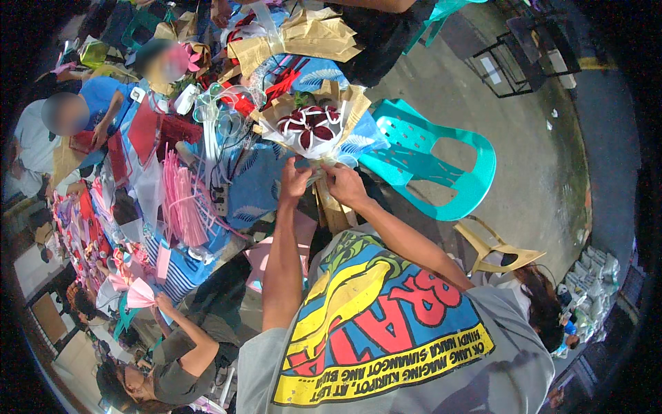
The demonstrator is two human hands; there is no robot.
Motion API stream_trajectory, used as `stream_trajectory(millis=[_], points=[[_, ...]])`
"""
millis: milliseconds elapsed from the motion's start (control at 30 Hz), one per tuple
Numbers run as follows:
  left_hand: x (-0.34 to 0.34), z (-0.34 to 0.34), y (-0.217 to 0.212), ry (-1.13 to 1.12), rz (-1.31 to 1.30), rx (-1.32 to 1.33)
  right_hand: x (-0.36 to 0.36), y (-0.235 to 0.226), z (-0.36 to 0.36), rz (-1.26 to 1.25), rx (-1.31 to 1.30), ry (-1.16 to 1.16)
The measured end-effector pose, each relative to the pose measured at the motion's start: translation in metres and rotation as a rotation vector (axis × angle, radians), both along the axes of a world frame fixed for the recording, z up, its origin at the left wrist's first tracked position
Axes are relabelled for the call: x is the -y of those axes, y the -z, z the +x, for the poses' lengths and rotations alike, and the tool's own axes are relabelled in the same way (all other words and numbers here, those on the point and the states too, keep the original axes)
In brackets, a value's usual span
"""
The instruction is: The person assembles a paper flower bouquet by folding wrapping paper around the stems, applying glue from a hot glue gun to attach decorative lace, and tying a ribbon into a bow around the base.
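A bouquet (312,130) of dark red flowers edged in white lies in front of me, wrapped in white sheet and tan printed paper. Just below its blooms, my left hand (295,178) has its fingers closed at the gathered neck of the wrapping. My right hand (345,184) pinches the other side of that neck, close to the left. Between the two hands is a pale, see-through strip, too small to make out. Tan paper hangs below my fingers, and the stems are hidden inside the wrap.
A teal plastic chair (441,155) stands to the right of the bouquet. Pink stems (183,200), clear tape-like rolls (224,107) and red sheets cover the blue table at left. Another tan-wrapped bouquet (296,43) lies beyond. People work along the left; one holds pink paper (141,293).
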State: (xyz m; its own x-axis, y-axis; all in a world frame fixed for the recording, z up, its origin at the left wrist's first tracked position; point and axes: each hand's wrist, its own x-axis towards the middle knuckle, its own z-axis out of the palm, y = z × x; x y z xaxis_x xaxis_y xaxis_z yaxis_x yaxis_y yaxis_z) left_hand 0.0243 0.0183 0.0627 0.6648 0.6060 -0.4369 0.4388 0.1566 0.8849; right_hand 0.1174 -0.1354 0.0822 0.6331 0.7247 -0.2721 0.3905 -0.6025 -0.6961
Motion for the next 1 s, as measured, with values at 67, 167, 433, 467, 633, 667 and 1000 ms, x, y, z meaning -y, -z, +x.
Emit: stream_trajectory(millis=[67, 167, 433, 467, 633, 667, 1000], points=[[-0.003, -0.003, -0.001, 0.004, 0.041, -0.027, -0.003, -0.006, -0.001, -0.008, -0.035, -0.002], [-0.016, -0.016, 0.007, 0.023, -0.058, -0.019, -0.011, -0.02, -0.004, -0.016, -0.079, -0.026], [-0.014, -0.015, 0.008, -0.123, -0.22, 0.008, -0.014, -0.012, -0.005, -0.009, -0.023, -0.051], [-0.012, -0.009, 0.003, -0.135, -0.305, 0.057, -0.008, -0.007, 0.0, -0.005, -0.034, -0.047], [-0.004, -0.009, 0.007, -0.232, -0.329, 0.032, -0.011, -0.015, -0.003, -0.102, -0.081, -0.095], [-0.003, -0.011, 0.011, -0.247, -0.303, 0.06, -0.01, -0.015, -0.005, -0.107, -0.064, -0.115], [0.031, 0.0, -0.014, -0.254, 0.466, 0.027, -0.004, -0.01, 0.012, -0.131, -0.078, -0.177]])
